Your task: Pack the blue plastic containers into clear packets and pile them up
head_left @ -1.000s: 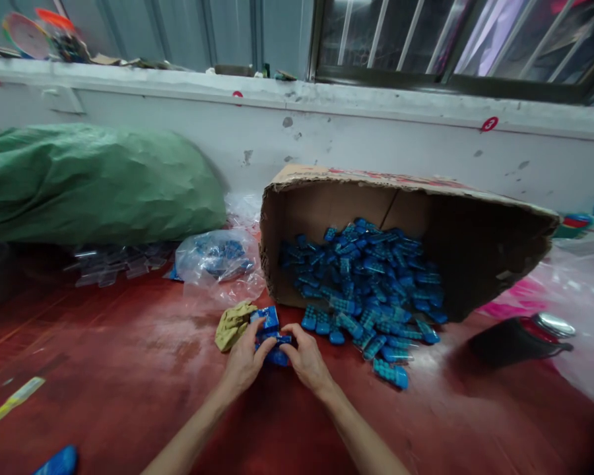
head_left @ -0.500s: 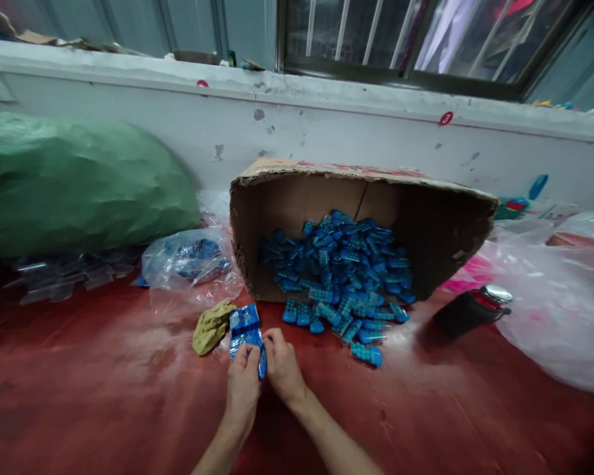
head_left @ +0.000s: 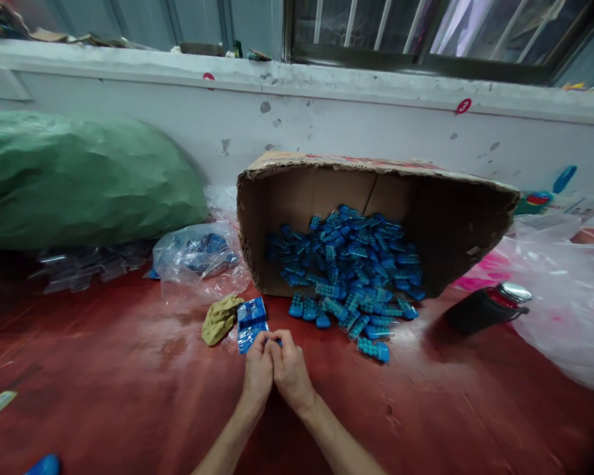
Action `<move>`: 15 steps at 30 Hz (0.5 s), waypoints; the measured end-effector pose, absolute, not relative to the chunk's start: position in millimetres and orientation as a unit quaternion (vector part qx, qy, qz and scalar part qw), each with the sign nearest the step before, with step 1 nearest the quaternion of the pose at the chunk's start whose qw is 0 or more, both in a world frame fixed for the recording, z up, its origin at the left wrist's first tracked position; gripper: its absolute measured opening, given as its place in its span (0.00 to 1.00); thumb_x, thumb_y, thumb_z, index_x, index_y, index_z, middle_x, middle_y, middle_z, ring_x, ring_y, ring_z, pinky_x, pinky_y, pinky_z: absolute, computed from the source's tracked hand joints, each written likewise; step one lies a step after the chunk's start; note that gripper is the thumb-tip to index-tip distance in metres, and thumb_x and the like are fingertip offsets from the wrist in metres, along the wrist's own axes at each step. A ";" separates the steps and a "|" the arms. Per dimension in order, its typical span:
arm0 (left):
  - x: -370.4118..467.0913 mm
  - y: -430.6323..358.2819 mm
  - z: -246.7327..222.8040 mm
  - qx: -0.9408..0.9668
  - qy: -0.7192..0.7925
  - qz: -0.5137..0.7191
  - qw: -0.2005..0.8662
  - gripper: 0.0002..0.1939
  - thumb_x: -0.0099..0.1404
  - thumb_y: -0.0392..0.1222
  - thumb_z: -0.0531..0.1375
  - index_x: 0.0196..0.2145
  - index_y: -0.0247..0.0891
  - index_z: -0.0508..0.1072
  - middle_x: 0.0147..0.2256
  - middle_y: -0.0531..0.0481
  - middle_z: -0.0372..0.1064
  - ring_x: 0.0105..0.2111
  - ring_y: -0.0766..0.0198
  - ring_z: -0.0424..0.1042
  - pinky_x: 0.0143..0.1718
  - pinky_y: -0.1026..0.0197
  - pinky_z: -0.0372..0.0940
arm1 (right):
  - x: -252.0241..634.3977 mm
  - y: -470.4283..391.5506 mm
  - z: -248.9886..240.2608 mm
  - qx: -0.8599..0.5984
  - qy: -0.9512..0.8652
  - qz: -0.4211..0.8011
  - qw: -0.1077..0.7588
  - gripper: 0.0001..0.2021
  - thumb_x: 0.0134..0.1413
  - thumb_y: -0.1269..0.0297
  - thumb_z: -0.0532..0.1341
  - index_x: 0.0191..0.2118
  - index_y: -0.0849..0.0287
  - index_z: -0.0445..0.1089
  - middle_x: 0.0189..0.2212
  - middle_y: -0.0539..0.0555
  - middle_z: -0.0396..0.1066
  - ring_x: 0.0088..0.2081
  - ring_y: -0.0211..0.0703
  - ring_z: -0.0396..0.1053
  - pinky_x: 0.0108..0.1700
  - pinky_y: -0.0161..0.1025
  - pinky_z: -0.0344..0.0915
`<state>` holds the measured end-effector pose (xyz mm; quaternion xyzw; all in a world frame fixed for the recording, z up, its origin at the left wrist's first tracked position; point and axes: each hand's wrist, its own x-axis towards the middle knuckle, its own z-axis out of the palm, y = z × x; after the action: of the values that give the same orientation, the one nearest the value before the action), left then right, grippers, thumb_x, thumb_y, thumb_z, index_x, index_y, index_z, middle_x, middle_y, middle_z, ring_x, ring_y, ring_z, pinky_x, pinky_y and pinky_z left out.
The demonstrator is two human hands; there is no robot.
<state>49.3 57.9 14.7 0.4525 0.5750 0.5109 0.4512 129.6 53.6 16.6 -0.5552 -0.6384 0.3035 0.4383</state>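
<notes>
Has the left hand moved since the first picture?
Yes. Judged against the box, the left hand has drawn back, away from it, and slightly to the right.

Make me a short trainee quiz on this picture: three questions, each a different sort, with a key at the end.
1. True or false: the crumpled olive-yellow cloth lies to the left of the shiny blue plastic packet, as seen in the picture.

2. Multiple choice: as seen in the picture, where is the black-bodied, silver-lidded bottle relative to the open brown cardboard box?
A) Left of it
B) Right of it
C) Inside it

3. Fill in the blank: the person's left hand and right hand are ____ each other.

Key: 1. True; 2. B; 3. touching.
</notes>
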 end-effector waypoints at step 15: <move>53.2 55.5 21.0 0.473 0.589 0.509 0.412 0.08 0.53 0.45 0.52 0.23 0.39 0.63 0.21 0.56 0.59 0.23 0.66 0.59 0.27 0.63 0.56 | 135.7 49.7 20.9 -0.583 -0.588 0.300 0.473 0.09 0.57 0.64 0.46 0.36 0.59 0.61 0.29 0.53 0.69 0.28 0.40 0.67 0.30 0.34 0.60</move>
<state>53.2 55.5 21.0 0.4733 0.5886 0.5095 0.4123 135.7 49.7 20.9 -0.5830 -0.5883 0.3000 0.4733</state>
